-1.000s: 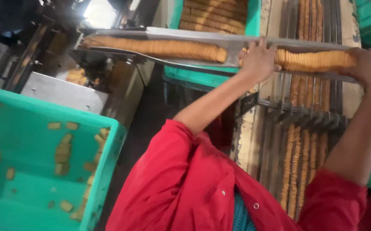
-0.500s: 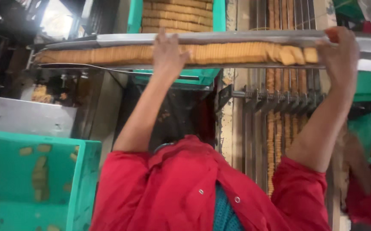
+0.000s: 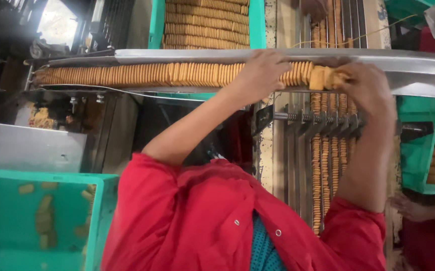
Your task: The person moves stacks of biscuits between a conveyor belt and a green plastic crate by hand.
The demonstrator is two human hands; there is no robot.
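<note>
A long row of tan biscuits (image 3: 137, 74) stands on edge in a shiny metal trough (image 3: 418, 70) that runs across the view. My left hand (image 3: 260, 75) presses down over the middle of the row, fingers curled on the biscuits. My right hand (image 3: 368, 88) grips the row's right end, where a few biscuits (image 3: 325, 78) lean out of line. The stretch of biscuits between my hands is partly hidden by my fingers. Red sleeves cover both upper arms.
A teal crate (image 3: 156, 25) packed with rows of biscuits sits beyond the trough. Another teal crate (image 3: 102, 211) with loose biscuits is at lower left. Biscuit lanes (image 3: 327, 165) run between metal guides below my right arm. Another person's hand (image 3: 413, 208) shows at lower right.
My two hands have come closer together along the trough. The biscuits at the right end now lean out of line. The view has shifted slightly.
</note>
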